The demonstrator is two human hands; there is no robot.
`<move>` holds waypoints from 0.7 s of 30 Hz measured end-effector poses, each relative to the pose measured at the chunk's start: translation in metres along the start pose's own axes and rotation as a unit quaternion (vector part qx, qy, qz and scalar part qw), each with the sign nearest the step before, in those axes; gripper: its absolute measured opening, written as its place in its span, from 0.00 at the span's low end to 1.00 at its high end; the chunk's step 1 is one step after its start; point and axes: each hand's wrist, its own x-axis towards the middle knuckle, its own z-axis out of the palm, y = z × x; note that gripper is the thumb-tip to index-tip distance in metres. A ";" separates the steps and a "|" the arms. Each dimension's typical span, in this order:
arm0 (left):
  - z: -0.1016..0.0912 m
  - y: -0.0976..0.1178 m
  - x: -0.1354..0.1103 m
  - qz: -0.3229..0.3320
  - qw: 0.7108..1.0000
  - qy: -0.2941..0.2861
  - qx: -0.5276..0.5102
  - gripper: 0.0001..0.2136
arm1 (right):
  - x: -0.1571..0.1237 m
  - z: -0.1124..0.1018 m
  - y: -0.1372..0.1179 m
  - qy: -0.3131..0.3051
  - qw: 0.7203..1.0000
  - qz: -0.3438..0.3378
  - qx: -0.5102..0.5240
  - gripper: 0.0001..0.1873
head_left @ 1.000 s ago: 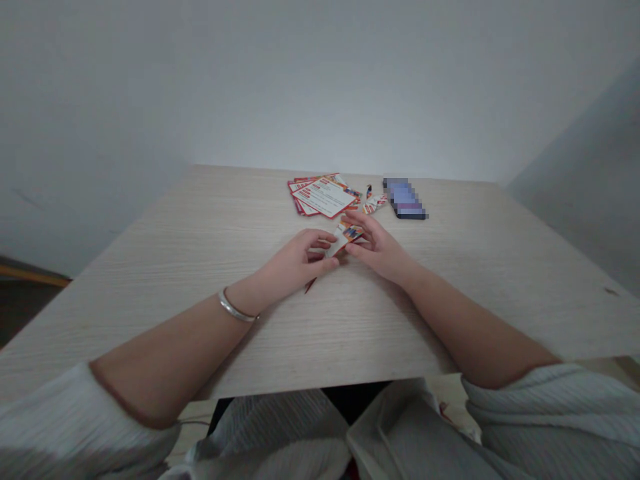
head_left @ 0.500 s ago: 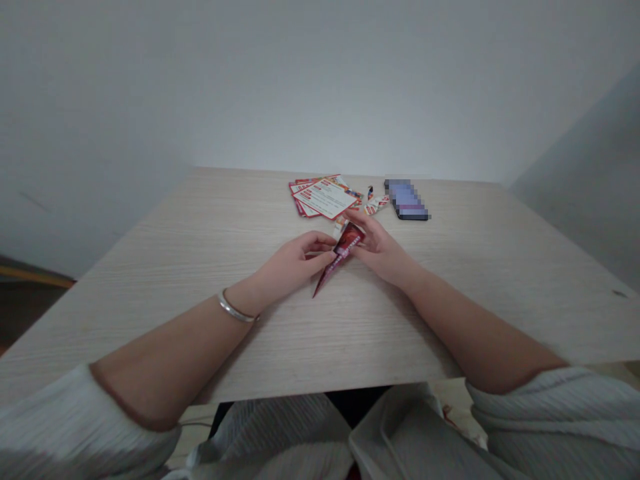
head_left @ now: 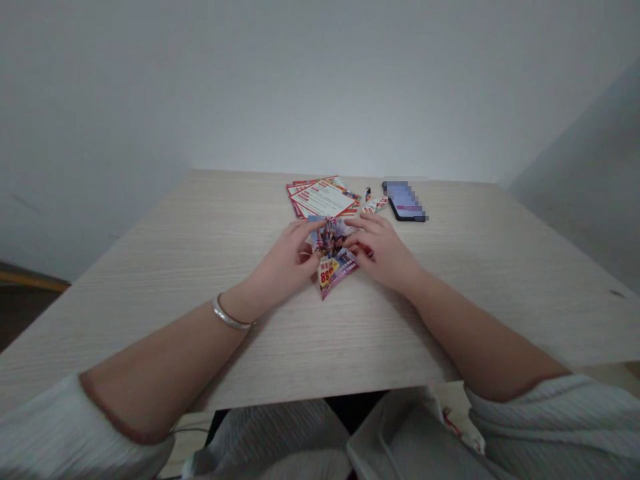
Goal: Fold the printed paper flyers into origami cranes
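Observation:
A folded sheet of colourful printed paper (head_left: 334, 261) sits between my hands, with a pointed corner toward me and a yellow patch with red figures on it. My left hand (head_left: 293, 257) grips its left side, fingers on top and thumb at the near edge. On the right side, my right hand (head_left: 377, 250) holds the paper with bent fingers. The fingers partly cover the sheet, so its full folded shape is hidden. Just beyond lies a fanned pile of printed leaflets (head_left: 324, 199), red and white.
A small folded paper piece (head_left: 375, 204) lies right of the leaflets. Further right is a phone (head_left: 405, 201) with a blurred screen. The pale wooden table (head_left: 240, 220) meets a wall (head_left: 320, 87) at the back.
The folded paper was a narrow, dark red point; now it is spread wider and shows a different printed face. Both hands have shifted their hold onto its two sides.

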 end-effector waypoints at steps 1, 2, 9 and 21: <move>-0.001 -0.001 0.000 0.010 0.999 0.004 0.033 0.24 | 0.000 -0.003 -0.001 -0.007 1.000 -0.011 -0.023 0.15; -0.001 -0.001 0.000 0.015 0.998 0.004 0.061 0.23 | 0.000 -0.005 -0.002 -0.019 0.999 -0.023 -0.039 0.15; -0.009 0.003 -0.002 0.075 0.968 -0.025 0.238 0.17 | -0.002 -0.009 -0.002 -0.139 0.989 -0.051 -0.021 0.16; -0.014 0.008 -0.001 0.117 0.932 -0.171 0.296 0.21 | -0.009 -0.007 0.000 -0.169 0.981 -0.092 0.008 0.18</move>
